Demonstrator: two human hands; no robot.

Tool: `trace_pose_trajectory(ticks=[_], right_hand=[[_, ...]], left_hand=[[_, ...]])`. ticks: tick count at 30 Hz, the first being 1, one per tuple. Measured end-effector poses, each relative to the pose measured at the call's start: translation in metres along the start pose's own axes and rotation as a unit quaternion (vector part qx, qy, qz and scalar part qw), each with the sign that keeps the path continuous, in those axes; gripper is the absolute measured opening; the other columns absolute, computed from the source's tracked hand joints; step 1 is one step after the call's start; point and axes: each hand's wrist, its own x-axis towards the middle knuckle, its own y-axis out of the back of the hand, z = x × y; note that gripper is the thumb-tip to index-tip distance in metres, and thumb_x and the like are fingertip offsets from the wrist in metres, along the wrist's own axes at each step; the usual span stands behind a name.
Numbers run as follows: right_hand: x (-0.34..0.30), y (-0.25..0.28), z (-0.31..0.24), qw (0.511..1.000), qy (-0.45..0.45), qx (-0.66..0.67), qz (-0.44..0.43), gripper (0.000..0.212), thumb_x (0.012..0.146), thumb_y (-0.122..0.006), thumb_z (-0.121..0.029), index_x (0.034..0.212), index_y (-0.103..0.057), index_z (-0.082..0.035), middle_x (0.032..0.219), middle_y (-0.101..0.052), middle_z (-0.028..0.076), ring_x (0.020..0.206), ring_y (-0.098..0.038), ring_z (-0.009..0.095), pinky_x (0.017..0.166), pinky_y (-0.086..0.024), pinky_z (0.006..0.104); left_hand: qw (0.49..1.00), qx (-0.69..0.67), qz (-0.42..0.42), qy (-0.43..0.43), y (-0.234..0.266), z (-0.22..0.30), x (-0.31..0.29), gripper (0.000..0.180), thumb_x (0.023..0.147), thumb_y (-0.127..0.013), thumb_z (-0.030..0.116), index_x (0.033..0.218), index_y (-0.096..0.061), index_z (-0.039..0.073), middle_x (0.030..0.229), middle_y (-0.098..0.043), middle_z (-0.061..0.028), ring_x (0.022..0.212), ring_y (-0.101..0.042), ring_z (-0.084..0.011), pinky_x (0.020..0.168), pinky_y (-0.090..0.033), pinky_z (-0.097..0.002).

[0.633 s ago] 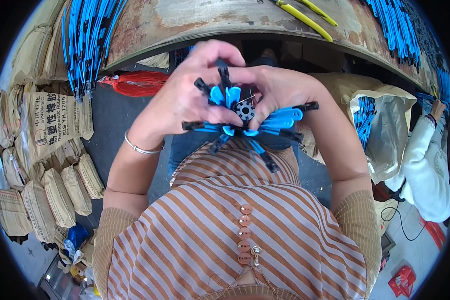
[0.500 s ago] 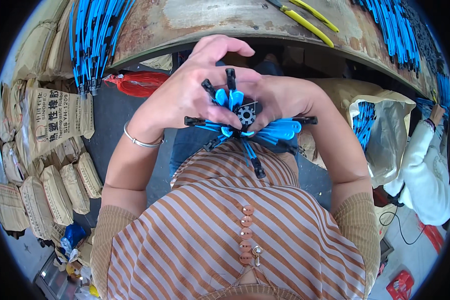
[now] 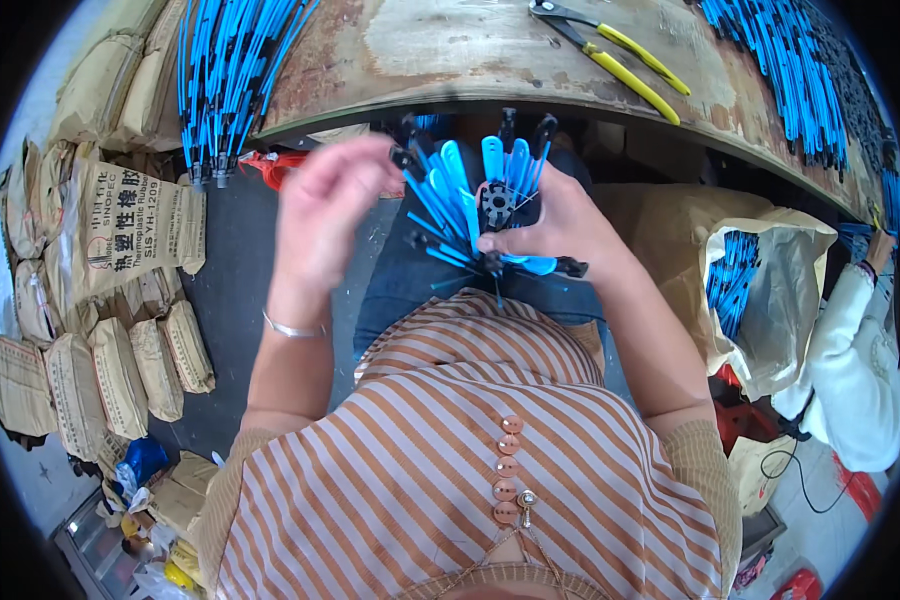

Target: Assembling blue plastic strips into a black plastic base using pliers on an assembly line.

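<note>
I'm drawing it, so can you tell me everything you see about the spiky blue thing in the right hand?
The spiky blue thing looks like plastic. Its dark, gear-like hub faces us, with blue strips spreading around it, some black-tipped. It's above the person's lap, held by the right hand near the hub. The left hand is blurred beside it; touching is unclear.

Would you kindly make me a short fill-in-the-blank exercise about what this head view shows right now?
1. The pliers on the wooden table have ____ handles.
2. The hand gripping around the black hub is the person's ____ one.
3. The wrist wearing the silver bracelet is the person's ____ one.
4. The open paper bag holds rods whose main colour is ____.

Missing words: yellow; right; left; blue.
</note>
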Motion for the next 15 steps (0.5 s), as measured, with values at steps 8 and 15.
trace_pose_trajectory(ticks=[8,15], right_hand=[[-0.012,-0.031,0.004,0.985,0.016,-0.137,0.103,0.071,0.059,-0.077,-0.012,0.12,-0.044,0.003,0.1,-0.057,0.024,0.095,-0.056,0.036,0.083,-0.045,0.0392],[-0.014,-0.029,0.005,0.977,-0.002,-0.182,0.107,0.071,0.058,-0.08,-0.016,0.119,-0.047,-0.001,0.105,-0.061,0.018,0.102,-0.058,0.032,0.083,-0.046,0.0368]], left_hand=[[0.913,0.375,-0.104,-0.122,-0.024,-0.007,-0.021,0.031,0.066,-0.077,0.021,0.088,-0.062,0.006,0.078,-0.062,-0.0114,0.069,-0.06,-0.0251,0.062,-0.046,-0.0322],[0.894,0.382,-0.086,-0.218,-0.041,-0.008,-0.012,0.035,0.06,-0.083,0.014,0.084,-0.061,0.001,0.075,-0.065,-0.007,0.063,-0.064,-0.0178,0.061,-0.051,-0.0281]])
